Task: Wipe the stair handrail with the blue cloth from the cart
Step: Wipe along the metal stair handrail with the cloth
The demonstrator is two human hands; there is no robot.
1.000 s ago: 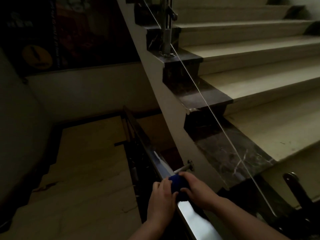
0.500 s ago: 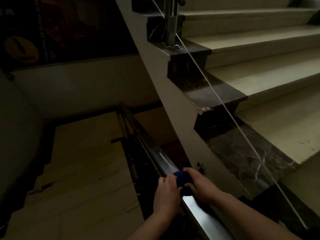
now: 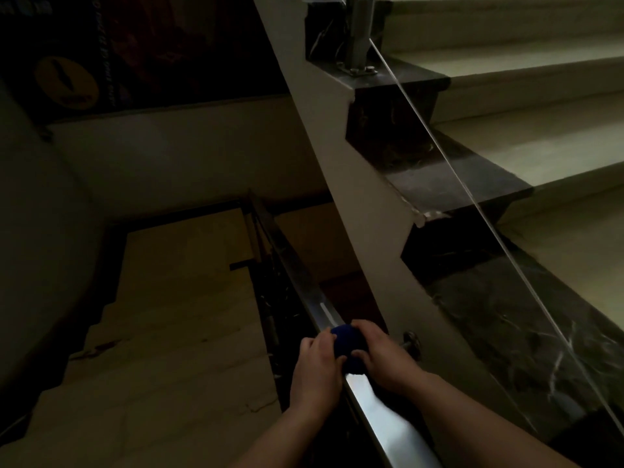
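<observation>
Blue cloth (image 3: 347, 346) bunched on steel handrail (image 3: 378, 396), both hands clamped on it, left (image 3: 315, 369) & right (image 3: 381, 358)

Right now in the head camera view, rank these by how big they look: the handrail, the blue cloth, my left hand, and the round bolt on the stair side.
1. handrail, clearly largest
2. left hand
3. blue cloth, though both hands partly cover it
4. round bolt, smallest

Cloth (image 3: 347, 346) deep blue, handrail (image 3: 381, 400) shiny silver steel. Stair treads (image 3: 557, 153) pale cream, edged in dark brown marble (image 3: 526, 332) with white veining. Wall poster (image 3: 67, 81) dark with a yellow oval.
</observation>
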